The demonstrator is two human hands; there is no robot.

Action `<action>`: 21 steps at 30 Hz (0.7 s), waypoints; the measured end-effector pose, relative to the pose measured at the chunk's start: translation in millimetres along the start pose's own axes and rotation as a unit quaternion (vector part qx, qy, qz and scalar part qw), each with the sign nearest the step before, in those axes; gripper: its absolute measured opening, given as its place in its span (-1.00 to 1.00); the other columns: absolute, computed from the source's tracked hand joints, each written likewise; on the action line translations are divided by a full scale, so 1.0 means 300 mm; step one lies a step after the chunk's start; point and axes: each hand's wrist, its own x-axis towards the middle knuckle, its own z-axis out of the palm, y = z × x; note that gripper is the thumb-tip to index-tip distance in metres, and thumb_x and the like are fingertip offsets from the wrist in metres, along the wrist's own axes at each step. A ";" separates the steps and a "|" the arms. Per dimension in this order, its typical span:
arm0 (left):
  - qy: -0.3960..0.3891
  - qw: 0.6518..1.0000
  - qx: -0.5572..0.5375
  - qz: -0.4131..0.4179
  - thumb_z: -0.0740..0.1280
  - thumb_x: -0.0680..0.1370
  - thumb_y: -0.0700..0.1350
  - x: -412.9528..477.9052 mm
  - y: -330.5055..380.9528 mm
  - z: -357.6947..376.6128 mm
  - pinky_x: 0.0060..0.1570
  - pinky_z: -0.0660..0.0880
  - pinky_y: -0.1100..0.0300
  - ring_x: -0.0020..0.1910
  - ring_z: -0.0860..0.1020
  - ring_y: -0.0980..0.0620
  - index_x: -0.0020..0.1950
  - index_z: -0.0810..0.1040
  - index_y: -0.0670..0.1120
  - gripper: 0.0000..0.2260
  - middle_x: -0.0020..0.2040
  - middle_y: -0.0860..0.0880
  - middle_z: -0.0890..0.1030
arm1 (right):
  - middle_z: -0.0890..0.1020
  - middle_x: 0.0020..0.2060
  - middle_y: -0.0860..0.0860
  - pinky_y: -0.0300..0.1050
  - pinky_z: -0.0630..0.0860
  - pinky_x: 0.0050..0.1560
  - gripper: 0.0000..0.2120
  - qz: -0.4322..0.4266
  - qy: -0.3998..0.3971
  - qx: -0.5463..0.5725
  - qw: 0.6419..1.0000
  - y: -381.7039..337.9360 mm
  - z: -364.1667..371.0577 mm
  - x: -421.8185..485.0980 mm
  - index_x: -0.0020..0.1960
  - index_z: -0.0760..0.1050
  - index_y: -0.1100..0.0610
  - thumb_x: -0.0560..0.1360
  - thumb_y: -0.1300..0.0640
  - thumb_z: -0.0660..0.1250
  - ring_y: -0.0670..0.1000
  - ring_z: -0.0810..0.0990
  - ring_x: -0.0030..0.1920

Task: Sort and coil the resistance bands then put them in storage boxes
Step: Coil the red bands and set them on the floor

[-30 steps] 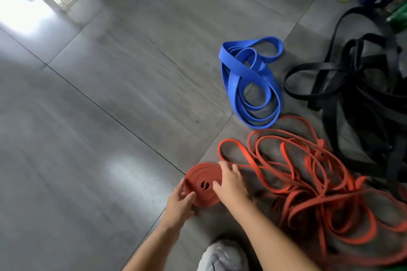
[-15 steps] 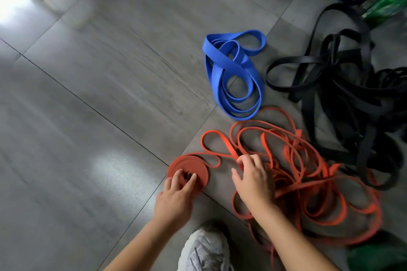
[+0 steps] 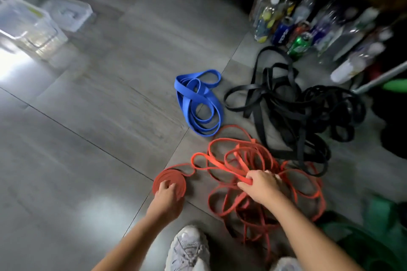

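Boxes: two clear plastic storage boxes point(image 3: 28, 26) stand on the grey tiled floor point(image 3: 99, 116) at far left, well apart from every band, lids on as far as the blur allows.

Red coil point(image 3: 170, 177): flat on the floor at lower centre, wound tight. Your left hand point(image 3: 168, 199) is on it, fingers bent over its near side and gripping it against the tile. Its loose tail runs right, toward the red pile.

Blue band point(image 3: 198, 103): lying alone in loose folded loops, beyond the coil, apart from both hands.

White shoe point(image 3: 189, 246): bottom centre, between your forearms.

Red band tangle point(image 3: 220, 164): uncoiled heap right of the coil. Your right hand point(image 3: 262, 185) is on top of it, thumb and fingers pinching one strand at the heap's near-left side.

Black bands point(image 3: 297, 112): larger tangle behind the red heap, edges overlapping it.

Bottles point(image 3: 286, 17): a cluster of plastic drink bottles behind the black bands, upper right.

Green band point(image 3: 381, 226): at the lower right corner, only partly in view, shape unclear.
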 end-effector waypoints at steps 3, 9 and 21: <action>0.010 1.000 -0.006 0.029 0.23 0.56 0.01 -0.100 0.095 -0.052 0.19 0.35 0.19 0.29 0.39 -0.16 0.30 0.42 -0.10 -0.65 0.36 -0.15 0.30 | 0.67 -0.03 -0.04 -0.14 0.34 0.03 -0.74 0.012 0.073 0.094 0.993 0.109 -0.136 -0.131 -0.04 0.55 -0.07 0.39 -0.21 0.36 0.06 0.57 0.11; 0.036 0.985 -0.015 0.166 0.30 0.54 -0.09 -0.334 0.376 -0.274 0.11 0.34 0.28 0.23 0.47 -0.06 0.21 0.55 -0.09 -0.74 0.22 -0.15 0.52 | 0.59 -0.25 -0.12 -0.15 0.34 -0.20 -0.91 -0.046 0.159 0.257 0.952 0.206 -0.460 -0.409 -0.07 0.61 0.00 0.44 0.04 0.42 -0.04 0.54 -0.15; 0.030 0.906 0.017 0.422 0.39 0.50 -0.02 -0.951 0.870 -0.557 -0.04 0.43 0.34 -0.05 0.52 0.17 0.19 0.53 0.01 -0.73 0.02 0.07 0.57 | 0.59 -0.40 -0.13 -0.41 0.41 -0.23 -0.85 -0.225 0.198 0.454 0.839 0.198 -0.898 -1.023 -0.29 0.61 0.03 0.45 0.17 0.38 -0.21 0.51 -0.33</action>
